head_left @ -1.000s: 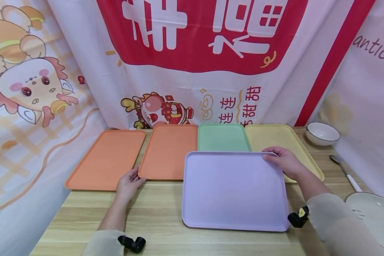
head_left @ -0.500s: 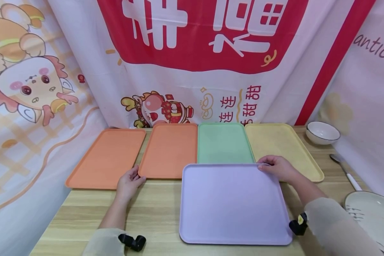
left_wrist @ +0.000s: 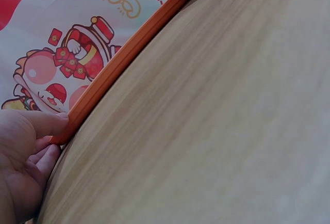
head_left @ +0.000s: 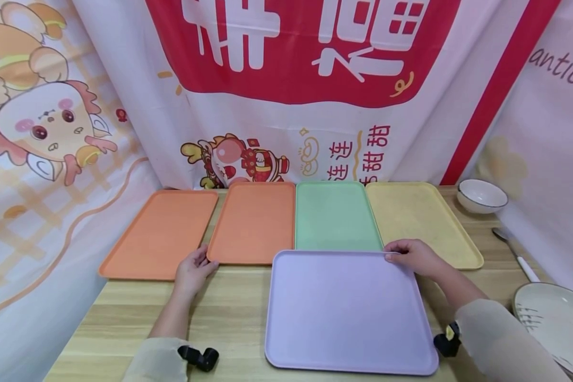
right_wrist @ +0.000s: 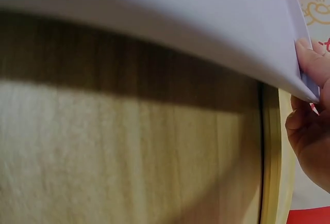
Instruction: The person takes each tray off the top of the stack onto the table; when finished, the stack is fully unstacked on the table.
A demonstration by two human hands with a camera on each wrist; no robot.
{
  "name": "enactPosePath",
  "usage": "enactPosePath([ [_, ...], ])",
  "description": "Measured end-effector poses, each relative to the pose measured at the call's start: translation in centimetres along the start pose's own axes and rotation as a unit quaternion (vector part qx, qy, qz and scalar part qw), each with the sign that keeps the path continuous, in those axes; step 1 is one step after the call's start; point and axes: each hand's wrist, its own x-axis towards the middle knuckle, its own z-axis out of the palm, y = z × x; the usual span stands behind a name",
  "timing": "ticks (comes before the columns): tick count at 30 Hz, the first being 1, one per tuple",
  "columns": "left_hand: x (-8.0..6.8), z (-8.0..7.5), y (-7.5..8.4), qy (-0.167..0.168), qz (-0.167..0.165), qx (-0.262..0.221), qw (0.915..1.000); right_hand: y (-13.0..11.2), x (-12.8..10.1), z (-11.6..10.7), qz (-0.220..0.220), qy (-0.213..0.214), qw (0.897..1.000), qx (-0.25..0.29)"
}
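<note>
Lining wooden table (head_left: 229, 313): trays; printed banner (head_left: 286, 79) behind, probably fabric.

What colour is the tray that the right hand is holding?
The tray is pale lilac, clearest in the head view.

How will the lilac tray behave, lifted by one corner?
Probably stiff: the lilac tray, held at its far corner by the right hand, stays flat off the table. Likely light, as one grip carries it. Its smooth surface may slip.
</note>
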Motion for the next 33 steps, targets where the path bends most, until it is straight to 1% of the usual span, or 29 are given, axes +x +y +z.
enactPosePath([
  [9,0.0,0.1,0.0,0.0,-0.003,-0.001,1.0,0.2,-0.1,0.8,0.008,-0.022,1.0,-0.009],
  [14,0.0,0.1,0.1,0.001,-0.002,0.002,1.0,0.2,0.0,1.0,-0.007,-0.022,1.0,-0.013],
  [17,0.0,0.1,0.0,0.002,0.0,0.002,1.0,0.1,0.0,1.1,-0.021,-0.029,0.999,-0.02],
  [20,0.0,0.1,0.0,0.003,0.0,0.007,1.0,0.1,-0.1,1.1,-0.017,-0.035,0.999,-0.018],
  [24,0.1,0.1,0.0,0.003,0.0,0.007,1.0,0.0,-0.1,1.2,-0.024,-0.043,0.999,-0.014],
  [27,0.1,0.1,-0.1,0.001,-0.001,0.001,1.0,0.0,0.0,1.4,-0.04,-0.048,0.998,-0.022],
  [33,0.1,0.0,0.0,-0.001,-0.004,0.003,1.0,-0.4,-0.1,1.9,-0.04,-0.041,0.998,-0.041],
])
